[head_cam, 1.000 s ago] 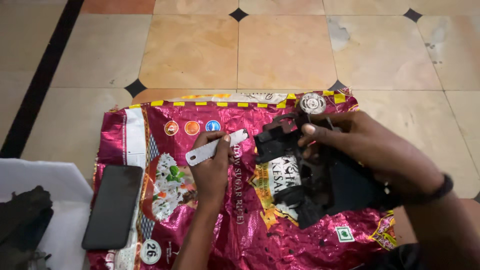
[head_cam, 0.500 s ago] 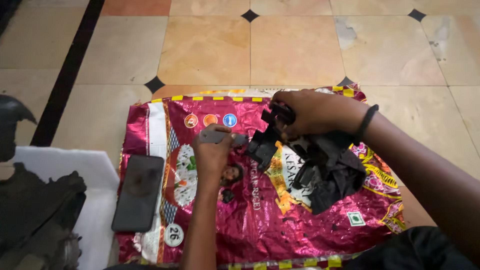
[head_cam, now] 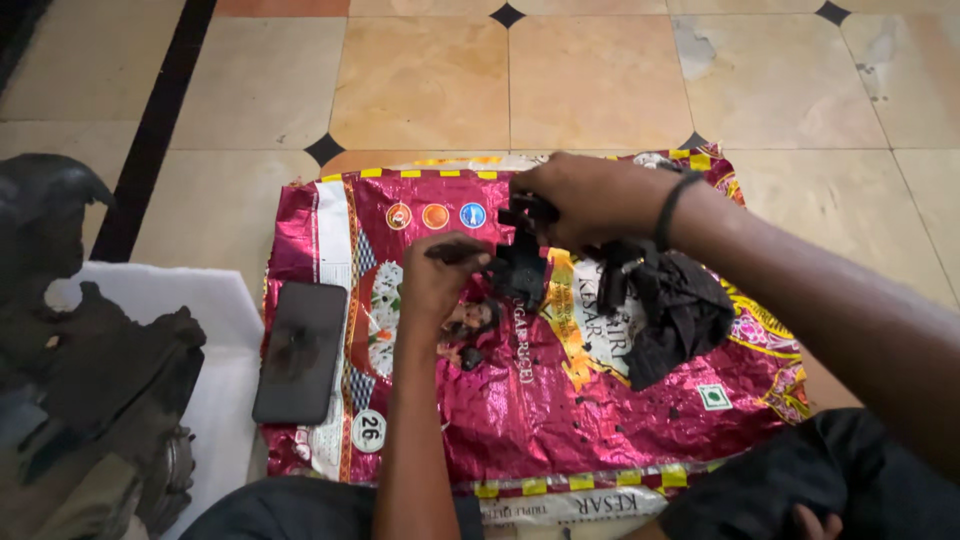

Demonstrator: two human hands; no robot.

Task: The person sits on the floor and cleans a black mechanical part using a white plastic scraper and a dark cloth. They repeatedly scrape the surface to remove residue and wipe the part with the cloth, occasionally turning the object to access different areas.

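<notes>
Fingers of right hand (head_cam: 590, 195) curled shut over top of black part (head_cam: 655, 300), pinching its far-left end just beside left hand (head_cam: 440, 280). Part lying on pink sack (head_cam: 520, 400), mid-right of sack, long axis running from far-left under the right hand down to near-right, where the crumpled bulk sits. Left fingers (head_cam: 462, 256) closed round a thin dark stick-like tool (head_cam: 450, 250), tool roughly level, tip aimed right toward the part's far-left end. Tip and part close, touching or not: cannot tell, too dark. Right hand directly on the part, so nearer; left hand just left of it, reaching in from the near side with forearm up the middle of the sack. Black band on right wrist (head_cam: 672, 208). Small black crumbs scattered on sack near centre (head_cam: 470, 355). Phone (head_cam: 300, 350) face up on left edge of sack, well apart from both hands. White sheet (head_cam: 215, 330) left of sack on floor, dark worn parts (head_cam: 90, 380) piled on it at far left of view. Tiled floor (head_cam: 420, 80) beyond the sack. Dark trousers (head_cam: 800, 480) at near edge, partly over the sack's near-right corner.
</notes>
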